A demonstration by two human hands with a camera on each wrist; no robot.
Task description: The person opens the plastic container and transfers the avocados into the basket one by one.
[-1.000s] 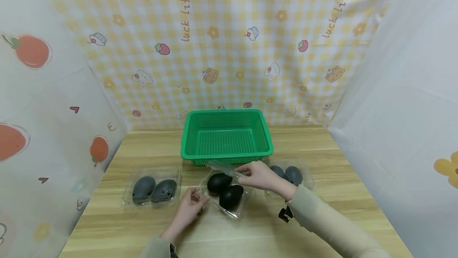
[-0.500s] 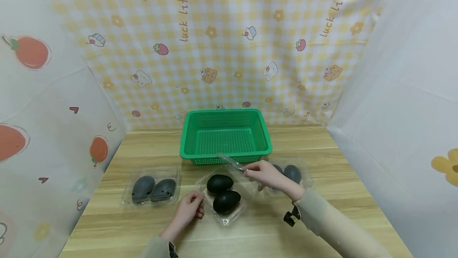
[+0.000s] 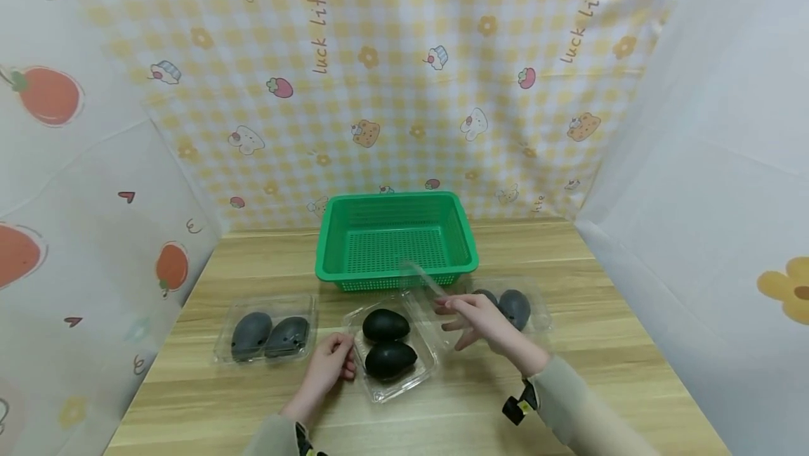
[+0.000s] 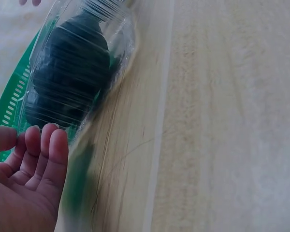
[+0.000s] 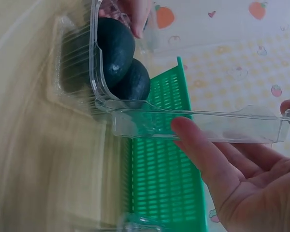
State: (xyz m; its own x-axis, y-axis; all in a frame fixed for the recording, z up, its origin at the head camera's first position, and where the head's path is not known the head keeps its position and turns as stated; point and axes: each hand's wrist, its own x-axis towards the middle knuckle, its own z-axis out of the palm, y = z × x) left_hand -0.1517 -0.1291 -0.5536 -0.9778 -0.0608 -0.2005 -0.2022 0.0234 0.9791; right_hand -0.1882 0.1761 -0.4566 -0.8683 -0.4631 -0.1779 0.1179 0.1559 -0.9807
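A clear plastic clamshell box (image 3: 395, 391) stands at the middle of the table with its lid (image 3: 422, 301) swung up. Inside lie two smooth, dark avocado-like fruits (image 3: 385, 326). My left hand (image 3: 330, 368) pinches the box's left rim between thumb and fingers, as the left wrist view (image 4: 29, 179) also shows. On the other side my right hand (image 3: 483, 319) holds the raised lid (image 5: 217, 125) near its edge. Its thumb is at the lid's corner tab, and the other fingers are spread along the lid; the index finger is hard to make out.
Behind the box sits a green perforated basket (image 3: 321, 259), bare inside. A closed clamshell (image 3: 310, 305) with two similar fruits is at the left; another (image 3: 540, 305) stands at the right, partly behind the right hand. A patterned cloth (image 3: 404, 112) hangs beyond the table.
The lid has been lifted and swung to the right by my right hand, whose fingers have spread. The box has turned slightly, and its fruits have shifted left. The left hand stays at the rim.
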